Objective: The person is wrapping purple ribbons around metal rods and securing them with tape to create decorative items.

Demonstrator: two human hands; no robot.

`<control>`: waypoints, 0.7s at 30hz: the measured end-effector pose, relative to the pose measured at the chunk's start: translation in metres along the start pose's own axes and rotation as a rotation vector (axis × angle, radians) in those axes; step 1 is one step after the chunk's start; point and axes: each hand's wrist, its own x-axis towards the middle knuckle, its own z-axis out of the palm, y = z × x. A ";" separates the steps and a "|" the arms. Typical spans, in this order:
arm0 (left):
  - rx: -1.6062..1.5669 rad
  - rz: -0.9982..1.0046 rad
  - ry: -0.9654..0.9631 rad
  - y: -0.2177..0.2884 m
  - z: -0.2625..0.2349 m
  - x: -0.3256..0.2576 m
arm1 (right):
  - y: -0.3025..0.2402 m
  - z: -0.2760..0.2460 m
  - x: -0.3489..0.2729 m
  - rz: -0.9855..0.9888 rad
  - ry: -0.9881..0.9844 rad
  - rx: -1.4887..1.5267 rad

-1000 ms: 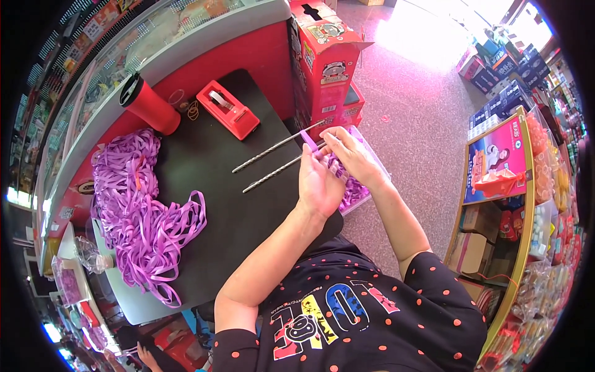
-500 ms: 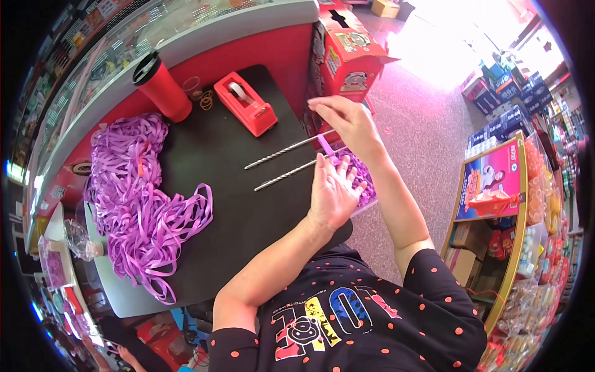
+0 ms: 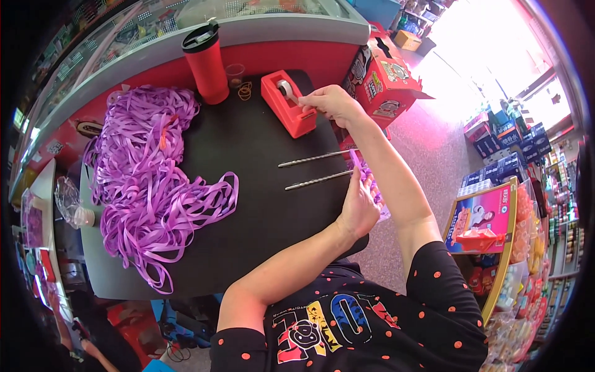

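Beyond the long red plastic tape dispenser (image 3: 297,124) runs the grey-trimmed glass display counter (image 3: 279,31), mixed goods under its glass. Beneath the dispenser, the matte black tabletop (image 3: 260,248) spreads toward you. Off to the dispenser's right, a bit beyond it: the tall red printed cardboard box (image 3: 387,77), dark slot in its top, contents out of sight. And left of the dispenser, reaching nearer you, there's the big tangled heap of shiny purple ribbon (image 3: 149,161)!

Left of the dispenser, your red cylindrical tumbler with a black lid (image 3: 209,74) stands upright; lid on, so you can't tell what's inside. Nearer you and right of the dispenser, a pale plastic bin (image 3: 385,214) peeks out past your arm, mostly hidden, bits of purple showing there.

Now your right hand (image 3: 336,104): right at the dispenser, thumb and forefinger narrowed to a pinch by the tape. Your left hand (image 3: 361,211) is nearer you, right of the dispenser, half curled, thumb against a short purple ribbon band (image 3: 355,161); how firmly, you can't tell. Two slim silvery spiral-grooved metal rods (image 3: 316,181) lie nearer you than the dispenser, reaching toward that band.

Smaller again, left of the dispenser: a little clear plastic cup (image 3: 235,72), contents unclear, then loose tan rubber bands (image 3: 246,91). Smallest, the pale tape roll (image 3: 284,88), seated inside the dispenser.
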 end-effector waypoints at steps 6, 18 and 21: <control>0.032 -0.005 -0.048 0.001 -0.002 0.002 | 0.003 0.001 0.006 -0.003 0.005 0.041; 0.024 -0.006 0.032 -0.001 -0.002 0.003 | 0.001 -0.015 -0.029 -0.015 -0.028 0.173; 0.040 -0.013 0.026 -0.001 -0.005 0.003 | 0.011 -0.012 -0.039 -0.027 0.007 0.195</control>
